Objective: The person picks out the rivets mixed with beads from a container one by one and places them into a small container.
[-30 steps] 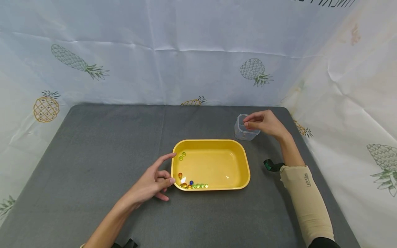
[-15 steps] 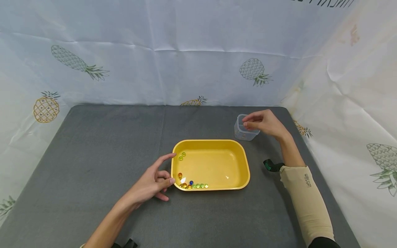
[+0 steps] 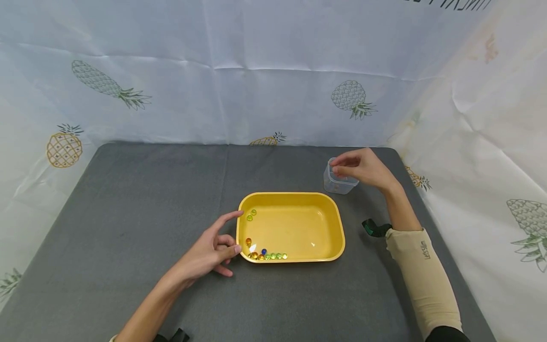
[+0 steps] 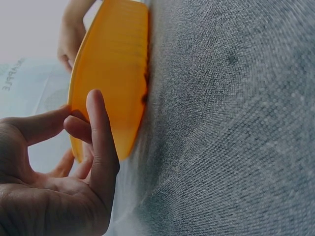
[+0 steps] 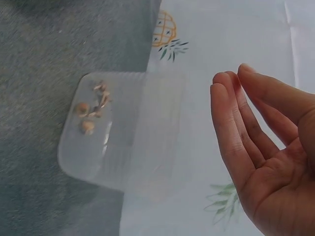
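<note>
A yellow tray (image 3: 295,228) lies on the grey table, with several glass marbles (image 3: 278,256) along its near and left sides: green, amber and one blue. My left hand (image 3: 207,256) rests at the tray's left end, index fingertip and thumb touching the rim well apart from each other. Beyond the tray's right corner stands a clear plastic container (image 3: 340,184). Above it is my right hand (image 3: 363,166), thumb and fingertips drawn close together. Nothing shows between them in the right wrist view. Small blurred brownish things (image 5: 87,120) show at the container's bottom.
Grey cloth (image 3: 149,204) covers the table. A white curtain (image 3: 273,104) with printed pineapples hangs along the back and both sides. A dark strap (image 3: 377,228) sticks out at the right wrist.
My right hand has shifted slightly left and up over the container. The left hand, tray and marbles have stayed in place.
</note>
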`<state>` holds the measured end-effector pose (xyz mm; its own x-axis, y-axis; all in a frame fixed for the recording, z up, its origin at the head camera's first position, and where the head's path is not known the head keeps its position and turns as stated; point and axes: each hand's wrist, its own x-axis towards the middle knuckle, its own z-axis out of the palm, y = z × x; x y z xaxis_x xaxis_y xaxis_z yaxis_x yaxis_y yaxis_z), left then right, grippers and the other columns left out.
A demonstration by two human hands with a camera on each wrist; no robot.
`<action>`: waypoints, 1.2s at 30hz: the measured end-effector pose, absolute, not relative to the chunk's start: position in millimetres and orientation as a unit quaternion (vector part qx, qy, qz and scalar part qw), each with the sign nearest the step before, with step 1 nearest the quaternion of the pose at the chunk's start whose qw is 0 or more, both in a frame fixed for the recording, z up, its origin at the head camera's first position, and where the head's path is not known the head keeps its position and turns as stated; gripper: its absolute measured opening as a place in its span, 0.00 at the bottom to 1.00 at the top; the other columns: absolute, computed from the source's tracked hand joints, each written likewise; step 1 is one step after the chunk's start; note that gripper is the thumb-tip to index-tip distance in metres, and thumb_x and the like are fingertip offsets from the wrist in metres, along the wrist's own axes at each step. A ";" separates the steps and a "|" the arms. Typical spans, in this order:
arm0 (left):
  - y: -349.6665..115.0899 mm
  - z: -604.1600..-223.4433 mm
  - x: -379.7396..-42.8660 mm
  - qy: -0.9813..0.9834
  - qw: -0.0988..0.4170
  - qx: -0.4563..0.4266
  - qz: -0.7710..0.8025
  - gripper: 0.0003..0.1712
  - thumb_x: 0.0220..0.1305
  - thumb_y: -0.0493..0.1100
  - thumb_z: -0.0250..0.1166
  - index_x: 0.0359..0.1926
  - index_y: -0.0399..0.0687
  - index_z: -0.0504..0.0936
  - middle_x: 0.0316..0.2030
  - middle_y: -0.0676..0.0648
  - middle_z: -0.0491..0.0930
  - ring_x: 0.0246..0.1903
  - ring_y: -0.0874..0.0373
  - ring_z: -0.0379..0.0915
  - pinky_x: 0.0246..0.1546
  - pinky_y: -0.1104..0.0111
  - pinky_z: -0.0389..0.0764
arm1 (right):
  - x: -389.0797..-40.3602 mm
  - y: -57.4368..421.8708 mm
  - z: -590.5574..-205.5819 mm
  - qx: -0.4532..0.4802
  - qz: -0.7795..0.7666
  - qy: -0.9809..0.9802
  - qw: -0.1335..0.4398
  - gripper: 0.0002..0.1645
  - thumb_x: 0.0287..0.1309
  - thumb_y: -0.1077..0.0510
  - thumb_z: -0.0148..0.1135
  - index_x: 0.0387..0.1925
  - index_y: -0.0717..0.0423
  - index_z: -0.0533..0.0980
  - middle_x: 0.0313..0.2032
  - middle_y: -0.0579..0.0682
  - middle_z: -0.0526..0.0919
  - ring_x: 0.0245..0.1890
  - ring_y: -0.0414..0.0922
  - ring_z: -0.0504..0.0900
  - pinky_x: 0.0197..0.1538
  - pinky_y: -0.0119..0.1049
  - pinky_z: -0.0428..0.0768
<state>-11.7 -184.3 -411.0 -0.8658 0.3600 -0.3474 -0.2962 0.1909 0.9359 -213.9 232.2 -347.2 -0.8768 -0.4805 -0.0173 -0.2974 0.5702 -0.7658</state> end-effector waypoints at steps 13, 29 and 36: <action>-184.6 -411.8 -11.7 0.725 0.257 0.026 0.638 0.47 0.77 0.37 0.67 0.85 0.65 0.53 0.33 0.48 0.77 0.28 0.60 0.72 0.30 0.52 0.94 | -200.1 203.6 -323.7 -0.254 -0.375 0.885 0.109 0.12 0.72 0.57 0.72 0.53 0.55 0.89 0.47 0.57 0.92 0.44 0.47 0.92 0.48 0.30 0.90; -183.8 -411.0 -11.5 0.726 0.257 0.022 0.638 0.46 0.77 0.37 0.66 0.85 0.64 0.54 0.34 0.47 0.77 0.28 0.59 0.72 0.30 0.51 0.94 | -190.0 152.0 -315.7 -0.321 -0.373 0.856 0.160 0.11 0.71 0.60 0.72 0.52 0.55 0.89 0.48 0.54 0.93 0.45 0.44 0.93 0.52 0.36 0.92; -184.5 -411.1 -11.5 0.727 0.257 0.024 0.637 0.46 0.78 0.37 0.66 0.85 0.65 0.54 0.34 0.47 0.77 0.28 0.59 0.72 0.30 0.52 0.94 | -184.8 130.2 -312.8 -0.362 -0.362 0.844 0.160 0.09 0.71 0.60 0.73 0.50 0.54 0.90 0.47 0.52 0.93 0.45 0.50 0.93 0.53 0.37 0.92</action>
